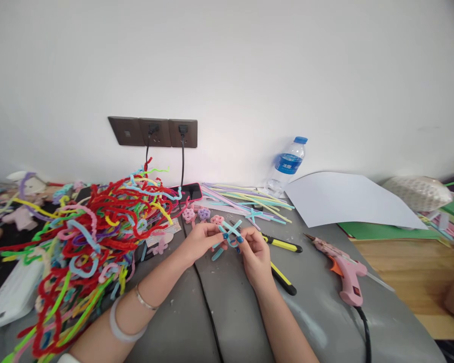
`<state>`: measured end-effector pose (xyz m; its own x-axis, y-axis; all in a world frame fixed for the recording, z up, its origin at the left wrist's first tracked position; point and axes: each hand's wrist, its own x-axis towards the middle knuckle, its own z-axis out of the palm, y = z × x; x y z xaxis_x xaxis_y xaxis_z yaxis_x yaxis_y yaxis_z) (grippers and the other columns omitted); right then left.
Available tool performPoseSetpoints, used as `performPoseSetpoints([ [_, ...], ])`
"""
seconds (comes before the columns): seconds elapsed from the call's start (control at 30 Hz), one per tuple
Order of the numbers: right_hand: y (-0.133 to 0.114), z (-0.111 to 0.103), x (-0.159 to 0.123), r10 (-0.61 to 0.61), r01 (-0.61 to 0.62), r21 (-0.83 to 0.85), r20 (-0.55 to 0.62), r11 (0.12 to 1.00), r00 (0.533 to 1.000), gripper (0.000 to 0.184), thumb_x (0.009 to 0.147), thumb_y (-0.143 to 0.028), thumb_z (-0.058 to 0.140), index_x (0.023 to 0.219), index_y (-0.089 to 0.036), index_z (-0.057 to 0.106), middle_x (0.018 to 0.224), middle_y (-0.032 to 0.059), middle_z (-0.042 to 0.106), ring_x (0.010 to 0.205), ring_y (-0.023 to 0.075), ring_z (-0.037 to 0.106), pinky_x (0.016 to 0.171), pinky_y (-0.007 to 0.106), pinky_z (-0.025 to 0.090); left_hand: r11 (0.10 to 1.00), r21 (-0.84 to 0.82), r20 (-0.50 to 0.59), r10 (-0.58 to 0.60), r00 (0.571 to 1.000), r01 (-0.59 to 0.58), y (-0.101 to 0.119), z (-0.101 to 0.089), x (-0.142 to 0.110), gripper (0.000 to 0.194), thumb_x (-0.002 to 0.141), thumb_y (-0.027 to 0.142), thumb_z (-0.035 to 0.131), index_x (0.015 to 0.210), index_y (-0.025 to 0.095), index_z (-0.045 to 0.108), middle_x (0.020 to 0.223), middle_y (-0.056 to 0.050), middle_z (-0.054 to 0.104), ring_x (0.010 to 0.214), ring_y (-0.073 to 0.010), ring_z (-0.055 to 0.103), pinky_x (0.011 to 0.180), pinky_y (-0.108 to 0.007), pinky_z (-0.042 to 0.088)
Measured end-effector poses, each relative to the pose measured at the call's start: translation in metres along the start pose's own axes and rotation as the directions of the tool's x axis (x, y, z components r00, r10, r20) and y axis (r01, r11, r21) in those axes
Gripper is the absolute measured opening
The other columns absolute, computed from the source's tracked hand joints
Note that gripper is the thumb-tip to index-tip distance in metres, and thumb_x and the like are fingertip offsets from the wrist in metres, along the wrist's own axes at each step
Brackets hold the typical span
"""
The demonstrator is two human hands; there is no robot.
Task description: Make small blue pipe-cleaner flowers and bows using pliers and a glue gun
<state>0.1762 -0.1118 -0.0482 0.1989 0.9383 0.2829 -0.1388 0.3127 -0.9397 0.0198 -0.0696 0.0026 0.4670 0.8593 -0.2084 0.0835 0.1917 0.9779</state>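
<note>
Between my two hands is a light blue pipe cleaner (pixel 232 229), bent so that its ends cross above the fingertips. My left hand (pixel 205 241) pinches it from the left, thumb and fingers pressed together. From the right, my right hand (pixel 254 252) grips it too, fingers curled in. Below my left fingers another light blue piece (pixel 217 254) shows; whether it is joined cannot be made out. Just behind lie small twisted flowers, one purple (pixel 204 214) and two pink (pixel 188 216). Yellow-and-black handles (pixel 283 280) of a tool, its head hidden by my right hand, lie beside it.
A tangled heap of coloured pipe cleaners (pixel 109 217) covers the left. Straight pipe cleaners (pixel 245 196), a phone (pixel 192 191) and a water bottle (pixel 288 164) are at the wall. A pink glue gun (pixel 346 275) and white paper (pixel 348 199) lie right. A black cord (pixel 206 297) crosses the table.
</note>
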Motion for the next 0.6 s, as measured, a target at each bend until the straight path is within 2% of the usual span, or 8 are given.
performPoseSetpoints([
  [0.17, 0.003, 0.001, 0.002, -0.052, 0.050, -0.030, -0.086, 0.998, 0.995, 0.018, 0.082, -0.037, 0.069, 0.078, -0.021, 0.062, 0.079, 0.0007, 0.057, 0.072, 0.0157, 0.053, 0.064, 0.026, 0.043, 0.999, 0.033, -0.058, 0.014, 0.998, -0.012, 0.001, -0.005, 0.002, 0.028, 0.072, 0.040, 0.071, 0.079, 0.013, 0.069, 0.073, -0.007, 0.072, 0.069, -0.0175, 0.068, 0.050, -0.020, 0.035],
  [0.33, 0.002, 0.008, 0.001, -0.024, 0.014, -0.080, -0.123, 0.997, 0.992, 0.013, 0.081, -0.033, 0.068, 0.082, -0.021, 0.062, 0.072, -0.0004, 0.056, 0.065, 0.0149, 0.052, 0.059, 0.026, 0.043, 0.998, 0.058, -0.128, 0.018, 0.992, -0.011, -0.001, -0.007, 0.005, 0.024, 0.072, 0.036, 0.071, 0.078, 0.014, 0.064, 0.070, -0.005, 0.070, 0.070, -0.0179, 0.068, 0.050, -0.020, 0.036],
  [0.47, -0.003, 0.011, 0.000, -0.047, 0.035, -0.100, -0.120, 0.994, 0.992, 0.014, 0.079, -0.033, 0.069, 0.078, -0.021, 0.063, 0.078, 0.0021, 0.058, 0.072, 0.0173, 0.055, 0.063, 0.028, 0.045, 0.996, 0.074, -0.093, 0.059, 0.994, -0.053, -0.008, -0.008, 0.007, 0.021, 0.073, 0.034, 0.070, 0.079, 0.014, 0.064, 0.073, -0.006, 0.071, 0.073, -0.0181, 0.068, 0.052, -0.020, 0.040],
  [0.6, -0.004, 0.009, 0.001, -0.066, 0.056, -0.114, -0.080, 0.992, 0.995, 0.014, 0.079, -0.033, 0.070, 0.073, -0.021, 0.065, 0.073, 0.0021, 0.056, 0.069, 0.0180, 0.053, 0.062, 0.030, 0.043, 0.995, 0.054, -0.071, 0.082, 0.994, -0.079, -0.010, -0.007, 0.007, 0.020, 0.074, 0.032, 0.069, 0.083, 0.014, 0.066, 0.078, -0.006, 0.073, 0.073, -0.0187, 0.069, 0.052, -0.020, 0.042],
])
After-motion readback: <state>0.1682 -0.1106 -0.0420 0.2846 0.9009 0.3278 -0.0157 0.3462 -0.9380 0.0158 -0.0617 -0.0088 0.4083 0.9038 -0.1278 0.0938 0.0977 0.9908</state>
